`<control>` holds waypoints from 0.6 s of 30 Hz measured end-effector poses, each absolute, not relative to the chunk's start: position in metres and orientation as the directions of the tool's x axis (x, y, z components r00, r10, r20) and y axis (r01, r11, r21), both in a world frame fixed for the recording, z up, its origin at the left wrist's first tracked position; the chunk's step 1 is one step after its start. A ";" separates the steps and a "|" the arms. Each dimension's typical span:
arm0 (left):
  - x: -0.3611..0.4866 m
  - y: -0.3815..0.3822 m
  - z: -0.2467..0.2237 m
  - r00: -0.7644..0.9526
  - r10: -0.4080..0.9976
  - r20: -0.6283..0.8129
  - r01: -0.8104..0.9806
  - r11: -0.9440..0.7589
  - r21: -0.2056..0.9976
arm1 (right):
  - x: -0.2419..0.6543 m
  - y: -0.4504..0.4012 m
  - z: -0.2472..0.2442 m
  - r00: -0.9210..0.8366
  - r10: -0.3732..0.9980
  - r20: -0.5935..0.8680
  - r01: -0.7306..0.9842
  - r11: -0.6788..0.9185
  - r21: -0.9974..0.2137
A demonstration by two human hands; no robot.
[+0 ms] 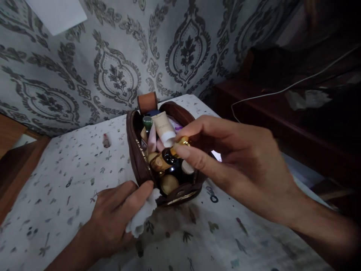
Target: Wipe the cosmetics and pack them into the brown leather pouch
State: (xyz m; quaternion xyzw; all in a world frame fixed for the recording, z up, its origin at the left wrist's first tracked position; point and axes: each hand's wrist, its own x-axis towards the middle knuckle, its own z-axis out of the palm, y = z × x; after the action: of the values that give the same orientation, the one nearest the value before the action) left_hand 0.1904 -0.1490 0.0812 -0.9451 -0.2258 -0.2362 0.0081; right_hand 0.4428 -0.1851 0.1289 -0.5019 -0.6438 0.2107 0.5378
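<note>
- Brown leather-like zip bag (135, 156): gaping at the top, packed with small containers, standing on the white, leaf-printed desk (84, 165).
- Grey damask-patterned wall covering (152, 49): rises behind the desk; dark reddish furniture (239, 90) stands to the right.
- Left hand (118, 210): knuckles up at the bag's near left edge, fingers curled around crumpled white tissue (145, 214).
- Right hand (239, 154): over the bag from the right, thumb and forefinger narrowly pinching a shiny gold-coloured piece (184, 141); whether it joins the dark bottle (176, 171) beneath, I cannot tell.
</note>
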 end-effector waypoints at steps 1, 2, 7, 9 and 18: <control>0.193 -0.151 0.085 0.744 0.478 0.468 0.474 -0.870 0.134 | 0.442 -0.186 0.131 0.118 0.879 0.461 0.368 0.393 -0.843; 0.197 -0.154 0.089 0.694 0.533 0.484 0.522 -0.836 0.172 | 0.442 -0.187 0.133 0.143 0.890 0.433 0.311 0.375 -0.873; 0.212 -0.159 0.107 0.565 0.592 0.575 0.605 -0.771 0.199 | 0.438 -0.187 0.139 0.094 0.943 0.318 0.086 0.310 -0.947; 0.215 -0.159 0.113 0.550 0.588 0.593 0.601 -0.772 0.208 | 0.437 -0.186 0.137 0.065 0.954 0.293 0.024 0.292 -0.956; 0.228 -0.148 0.140 0.467 0.637 0.614 0.577 -0.745 0.334 | 0.437 -0.186 0.130 0.063 0.952 0.298 -0.113 0.304 -0.946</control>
State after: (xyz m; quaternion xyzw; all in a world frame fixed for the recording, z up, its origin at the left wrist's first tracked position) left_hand 0.2276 -0.1480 0.1400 -0.8554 -0.3546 -0.3754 -0.0397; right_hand 0.4372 -0.1856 0.1304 -0.3978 -0.5276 0.4357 0.6112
